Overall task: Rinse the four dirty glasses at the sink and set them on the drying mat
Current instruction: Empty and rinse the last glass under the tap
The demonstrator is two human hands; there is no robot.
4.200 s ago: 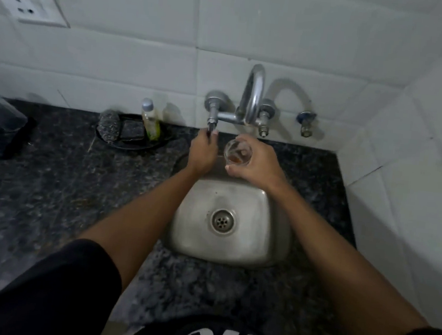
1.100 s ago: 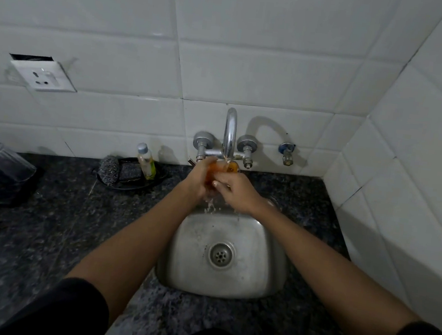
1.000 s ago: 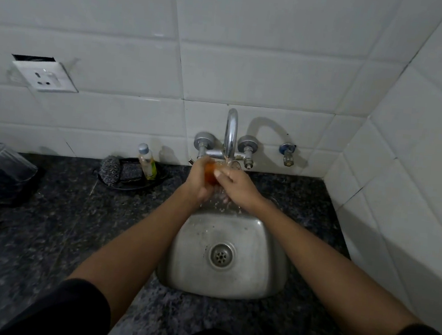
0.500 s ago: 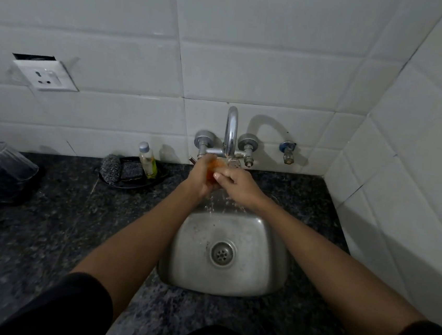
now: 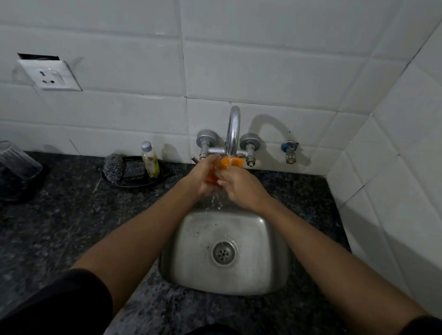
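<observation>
Under the tap (image 5: 233, 130), at 12 o'clock from the sink (image 5: 228, 252), both hands meet around one glass (image 5: 224, 167). Left hand (image 5: 202, 177) wraps its fingers round the glass from the 9 o'clock side, gripping it. Right hand (image 5: 241, 187) comes in from 3 o'clock, fingers curled against the glass front; looks like a grip too, fingertips partly hidden. Glass shows orange, held just below the spout, rim near the tap outlet. Water drips off the hands into the sink basin. Both forearms stretch out from the bottom corners, converging toward 12 o'clock, bare to short black sleeves.

Counts: one glass in hand. At 9 o'clock, far left on the dark stone surface (image 5: 54, 212), clear glasses (image 5: 8, 156) lie on a dark mat (image 5: 2, 185); at least one plain, number blurred, cannot tell. One small bottle (image 5: 150, 160) with yellow liquid and one scrubber (image 5: 113, 168) sit in one black dish (image 5: 134, 177) at 10 o'clock from the sink. Two tap knobs, one extra valve (image 5: 289, 151) on the wall at 1 o'clock. One socket (image 5: 50, 75) on the tiles at 10 o'clock.
</observation>
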